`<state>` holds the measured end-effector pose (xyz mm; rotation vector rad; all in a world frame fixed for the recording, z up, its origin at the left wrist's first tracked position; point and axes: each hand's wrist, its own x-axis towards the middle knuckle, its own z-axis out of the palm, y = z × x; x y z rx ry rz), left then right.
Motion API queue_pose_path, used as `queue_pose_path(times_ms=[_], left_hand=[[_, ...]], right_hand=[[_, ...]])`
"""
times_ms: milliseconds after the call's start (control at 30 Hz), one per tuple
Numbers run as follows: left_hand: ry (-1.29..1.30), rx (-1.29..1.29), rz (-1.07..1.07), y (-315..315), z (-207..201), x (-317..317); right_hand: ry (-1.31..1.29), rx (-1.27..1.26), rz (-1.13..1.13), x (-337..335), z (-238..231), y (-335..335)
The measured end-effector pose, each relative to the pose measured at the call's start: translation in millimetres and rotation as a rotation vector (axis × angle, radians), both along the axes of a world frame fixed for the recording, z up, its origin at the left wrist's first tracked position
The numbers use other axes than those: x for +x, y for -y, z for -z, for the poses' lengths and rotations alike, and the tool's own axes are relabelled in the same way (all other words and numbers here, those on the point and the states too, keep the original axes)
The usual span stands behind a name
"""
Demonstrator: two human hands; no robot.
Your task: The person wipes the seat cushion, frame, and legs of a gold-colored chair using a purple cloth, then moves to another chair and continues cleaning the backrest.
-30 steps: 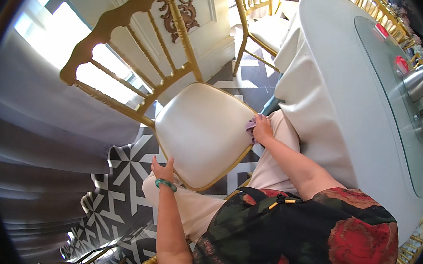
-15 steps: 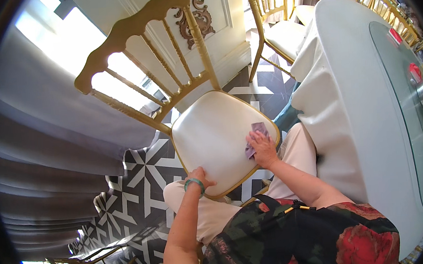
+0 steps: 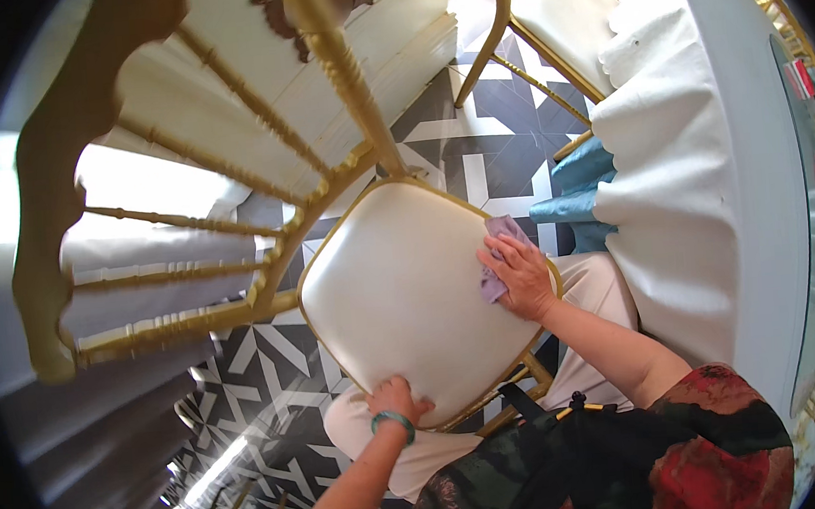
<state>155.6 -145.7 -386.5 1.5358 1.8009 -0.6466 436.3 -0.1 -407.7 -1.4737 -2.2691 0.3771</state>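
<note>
A gold chair (image 3: 367,162) with a white padded seat (image 3: 400,284) stands in front of me, its spindled back toward the upper left. My right hand (image 3: 522,279) presses a crumpled mauve cloth (image 3: 492,284) against the seat near its right edge. Part of the cloth sticks out beyond the fingertips, and the rest is under the palm. At the seat's near left edge lies my left hand (image 3: 397,404), a green bangle (image 3: 394,420) on its wrist. Its thumb is spread from the fingers, and it holds no separate object.
To the right stands a table with a white cloth (image 3: 658,158) and a glass top (image 3: 798,224) near the rim. Another gold chair (image 3: 562,32) is beyond. Grey curtains (image 3: 88,452) hang at left, over a black-and-white patterned floor (image 3: 283,370).
The view has shifted closer over the chair, whose back now looms larger at the upper left. My right hand stays on the cloth at the seat's right side; my left remains at the near edge.
</note>
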Motion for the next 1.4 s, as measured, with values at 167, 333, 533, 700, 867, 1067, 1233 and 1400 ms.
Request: queue_pose_path(times_ms=[167,333,533,700,867,1067,1233,1400], left_hand=[[-0.056,-0.073,0.039,-18.5,-3.4,11.5],[-0.051,-0.107,0.096,-27.4,1.1,5.7],[0.348,-0.426,0.041,-67.8,-8.0,-30.4],[0.528,0.738,0.167,-192.9,-239.0,-12.9],[0.160,1.344,0.385,-257.6,-387.9,-88.5],[0.108,0.855,0.037,-288.6,-406.0,-166.3],[0.116,0.677,-0.036,-305.2,-401.7,-166.3],[-0.166,0.603,-0.012,-318.7,-393.8,-152.8]], right_hand=[[0.052,-0.063,0.025,3.3,8.3,-3.8],[0.072,-0.099,0.009,-0.5,3.3,-14.7],[-0.017,-0.294,-0.006,-0.6,-17.0,-17.4],[-0.322,-0.742,0.235,0.0,-75.5,-51.5],[-0.344,-0.109,0.326,52.8,-258.8,-79.3],[0.239,0.138,0.856,185.9,-307.4,-12.9],[0.318,-0.107,1.109,195.2,-271.9,11.7],[0.268,-0.082,1.083,214.2,-276.8,-10.7]])
